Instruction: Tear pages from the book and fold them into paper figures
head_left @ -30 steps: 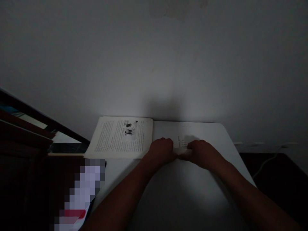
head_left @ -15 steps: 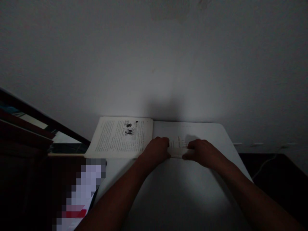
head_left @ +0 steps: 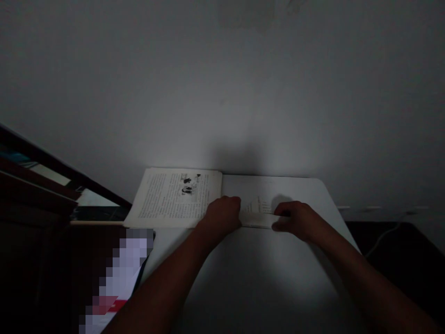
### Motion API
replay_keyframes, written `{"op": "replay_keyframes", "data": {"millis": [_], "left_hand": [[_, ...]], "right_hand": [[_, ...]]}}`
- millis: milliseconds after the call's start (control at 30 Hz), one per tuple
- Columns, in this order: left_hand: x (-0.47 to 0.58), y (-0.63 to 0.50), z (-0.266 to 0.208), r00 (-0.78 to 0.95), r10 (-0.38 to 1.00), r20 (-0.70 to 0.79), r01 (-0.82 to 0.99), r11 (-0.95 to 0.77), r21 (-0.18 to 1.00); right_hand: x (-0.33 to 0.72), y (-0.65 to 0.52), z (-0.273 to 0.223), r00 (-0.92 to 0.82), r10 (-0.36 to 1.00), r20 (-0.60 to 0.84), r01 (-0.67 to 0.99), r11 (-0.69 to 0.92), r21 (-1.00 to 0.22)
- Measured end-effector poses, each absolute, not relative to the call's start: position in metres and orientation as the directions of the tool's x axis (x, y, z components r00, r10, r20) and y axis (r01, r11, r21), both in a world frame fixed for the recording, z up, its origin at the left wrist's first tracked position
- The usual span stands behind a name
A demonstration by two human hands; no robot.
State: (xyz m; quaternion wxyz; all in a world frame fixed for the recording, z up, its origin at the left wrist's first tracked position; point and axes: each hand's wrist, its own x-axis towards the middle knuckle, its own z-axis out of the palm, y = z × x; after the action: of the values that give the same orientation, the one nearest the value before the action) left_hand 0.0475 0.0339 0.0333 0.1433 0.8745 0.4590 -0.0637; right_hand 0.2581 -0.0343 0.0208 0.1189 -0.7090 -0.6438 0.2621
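Between my hands a sheet of paper (head_left: 256, 220) lies on the white tabletop (head_left: 264, 273). Its near edge is folded over into a pale strip, and some print shows just beyond the strip. My left hand (head_left: 222, 215) is closed at the left end of the fold, its fingertips partly hidden. At the right end, my right hand (head_left: 294, 220) pinches the strip between thumb and fingers. A stack of printed pages (head_left: 174, 195) with a small black-and-white picture lies at the left, partly behind my left hand.
A grey wall (head_left: 278, 102) stands directly behind the table. Along the left table edge is a lit, pixelated screen (head_left: 121, 264). Dark wooden furniture (head_left: 31, 199) is farther left, and a thin cable (head_left: 382, 239) runs at the right.
My right hand has slid to the right along the folded strip, and my left hand has shifted slightly left. More of the paper shows between them.
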Motion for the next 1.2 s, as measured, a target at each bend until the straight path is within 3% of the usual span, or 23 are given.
{"op": "replay_keyframes", "data": {"millis": [400,700,900,1200], "left_hand": [[0.040,0.035,0.040,0.509,0.817,-0.271,0.860,-0.492,0.136],[0.032,0.039,0.035,0.497,0.820,-0.284,0.868,-0.472,0.156],[0.030,0.038,0.036,0.497,0.819,-0.287,0.868,-0.471,0.159],[0.032,0.031,0.038,0.527,0.805,-0.272,0.850,-0.504,0.153]], "right_hand": [[0.269,-0.037,0.019,0.069,0.971,-0.231,0.830,-0.184,-0.527],[0.304,-0.051,0.012,0.133,0.929,-0.345,0.771,-0.316,-0.553],[0.312,-0.054,0.013,0.150,0.929,-0.339,0.787,-0.320,-0.528],[0.298,-0.056,0.019,0.042,0.948,-0.314,0.706,-0.251,-0.663]]}}
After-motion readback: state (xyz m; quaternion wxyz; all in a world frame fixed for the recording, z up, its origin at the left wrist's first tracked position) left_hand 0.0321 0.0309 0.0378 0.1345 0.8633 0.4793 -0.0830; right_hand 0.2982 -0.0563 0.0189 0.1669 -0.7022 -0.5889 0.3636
